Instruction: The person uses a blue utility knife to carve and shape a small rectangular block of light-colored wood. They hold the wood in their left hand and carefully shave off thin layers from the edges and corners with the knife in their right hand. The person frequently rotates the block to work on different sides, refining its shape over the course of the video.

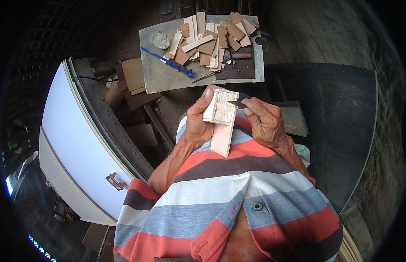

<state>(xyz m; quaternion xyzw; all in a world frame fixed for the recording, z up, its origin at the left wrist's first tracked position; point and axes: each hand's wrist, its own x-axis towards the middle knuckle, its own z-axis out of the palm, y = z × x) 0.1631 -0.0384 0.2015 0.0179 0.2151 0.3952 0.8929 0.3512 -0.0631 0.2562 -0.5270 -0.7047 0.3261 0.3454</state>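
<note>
My left hand is closed around a small pale wooden box-like piece, with the thumb along its upper left edge. A flat wooden strip runs from this piece down toward my striped shirt. My right hand grips a knife, fingers curled over its handle. The dark pointed blade faces left and lies at the right side of the wooden piece; whether it touches the wood I cannot tell. Most of the handle is hidden by my fingers.
Ahead stands a low worktable with a heap of wood offcuts, a blue bar tool and a clear bag-like item. A white panel with a small metal fitting flanks my left; a dark panel leans right.
</note>
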